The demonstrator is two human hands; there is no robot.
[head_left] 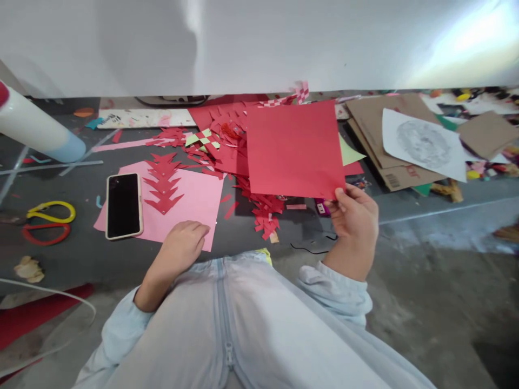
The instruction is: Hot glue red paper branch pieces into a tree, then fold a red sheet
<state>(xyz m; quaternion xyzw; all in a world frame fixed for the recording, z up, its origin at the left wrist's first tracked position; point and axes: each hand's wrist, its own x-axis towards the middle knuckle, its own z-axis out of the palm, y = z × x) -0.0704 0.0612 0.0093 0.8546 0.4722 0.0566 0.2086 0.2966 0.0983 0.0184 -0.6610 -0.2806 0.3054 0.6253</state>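
Note:
My right hand [353, 214] pinches the lower right corner of a square red sheet of paper [295, 148], held up over the pile of scraps. My left hand [184, 244] rests on the near edge of a pink sheet of paper [198, 201], fingers loosely laid down and holding nothing. On that sheet lies a red spiky paper cutout [162, 183] made of stacked zigzag pieces. Left of it is a phone [124, 206] with a dark screen, partly on the pink sheet. Red paper scraps [265, 208] show below and beside the raised sheet.
Scissors [48, 221] with yellow and red handles lie at the left, near a white and blue bottle [38, 124]. Cardboard pieces [373, 135] and a white printed sheet [425, 143] are stacked at the right. A white wall [259, 48] rises behind the grey table.

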